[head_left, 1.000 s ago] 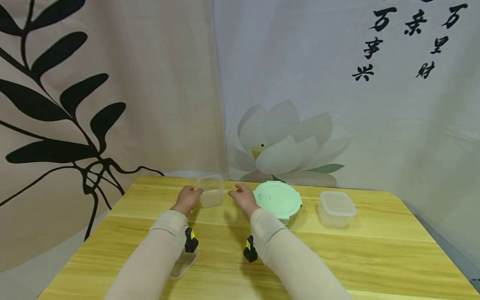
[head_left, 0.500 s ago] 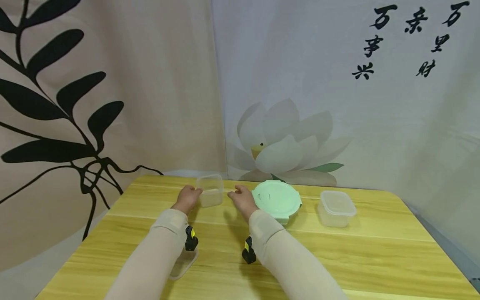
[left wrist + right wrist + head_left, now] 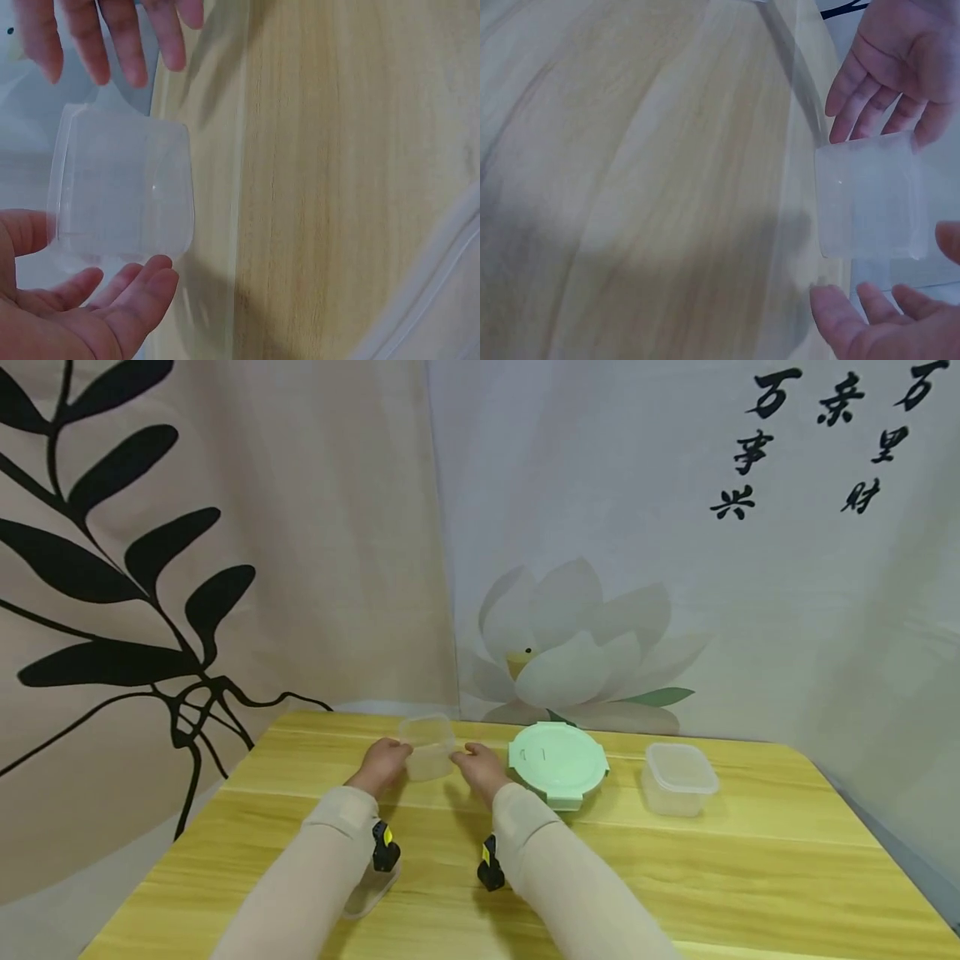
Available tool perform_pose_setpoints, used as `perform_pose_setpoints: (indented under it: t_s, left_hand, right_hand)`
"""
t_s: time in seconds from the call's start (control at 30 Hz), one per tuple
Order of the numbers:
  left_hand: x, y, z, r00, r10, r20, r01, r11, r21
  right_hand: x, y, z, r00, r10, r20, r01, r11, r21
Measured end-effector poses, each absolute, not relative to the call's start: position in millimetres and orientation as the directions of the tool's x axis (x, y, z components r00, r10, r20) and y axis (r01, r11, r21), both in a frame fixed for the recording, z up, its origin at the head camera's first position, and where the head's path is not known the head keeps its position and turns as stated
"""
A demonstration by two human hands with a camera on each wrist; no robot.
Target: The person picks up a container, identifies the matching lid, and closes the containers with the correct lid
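Note:
A clear plastic food container (image 3: 429, 762) stands between my two hands at the back left of the table. My left hand (image 3: 382, 765) holds its left side, the thumb at the rim and the fingers along the wall in the left wrist view. On the other side my right hand (image 3: 482, 770) is close, its fingers (image 3: 836, 311) spread and slightly apart from the container (image 3: 870, 199) in the right wrist view. Partly hidden under my left forearm lies a clear, flat, rounded lid (image 3: 369, 893). Whether the container rests fully on the table cannot be told.
A round container with a mint green lid (image 3: 558, 758) stands just right of my right hand. Farther right is a second clear square container (image 3: 678, 781). All stand on a wooden table (image 3: 757, 860), with a printed curtain (image 3: 360, 568) behind its back edge.
My right hand has come a little left and lower, nearer to the clear container. The left hand stays at the container's side. The head view has shifted slightly.

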State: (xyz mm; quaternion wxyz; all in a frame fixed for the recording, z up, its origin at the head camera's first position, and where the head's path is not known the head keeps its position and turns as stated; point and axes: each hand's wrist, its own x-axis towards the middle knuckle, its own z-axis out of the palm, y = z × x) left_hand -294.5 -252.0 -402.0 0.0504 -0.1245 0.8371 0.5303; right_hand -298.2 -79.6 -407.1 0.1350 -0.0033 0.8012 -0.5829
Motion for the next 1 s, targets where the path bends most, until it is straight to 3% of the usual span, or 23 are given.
perform_pose_setpoints:
  t_s: [0.37,1.0]
  left_hand:
    - [-287.5,-249.5,-398.9,-0.960,-0.105,-0.258,-0.278,0.336,0.900]
    - [-272.7,-248.1,-389.1,-0.967,-0.072,-0.246,-0.257,0.266,0.929]
  right_hand:
    - [-295.1,-84.1,-409.8,-0.957,-0.198,-0.211,0.148,0.293,-0.945]
    - [-286.5,-82.0,-401.0,-0.977,-0.128,-0.173,0.149,0.184,-0.972]
